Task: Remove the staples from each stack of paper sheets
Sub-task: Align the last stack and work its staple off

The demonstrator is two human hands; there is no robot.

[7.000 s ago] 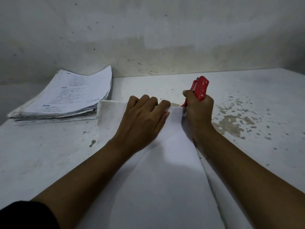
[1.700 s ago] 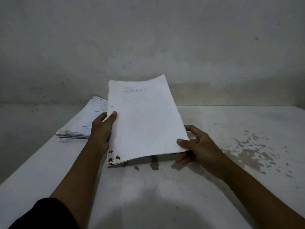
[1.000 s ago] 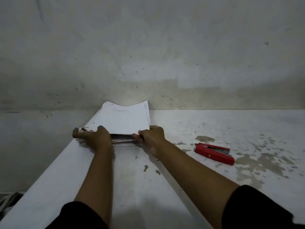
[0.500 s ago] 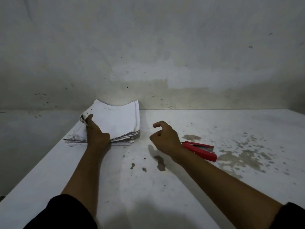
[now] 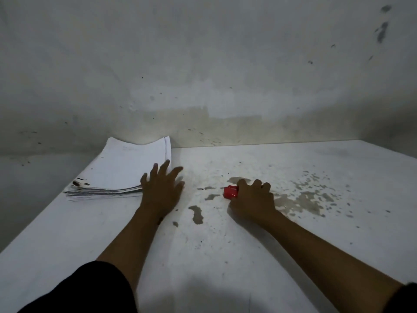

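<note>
As our right hand closes over the red staple remover it hovered beside a moment ago, our left hand has left the paper pile and spreads flat, empty, at its near right corner on the table; another stapled stack likely comes next.
</note>
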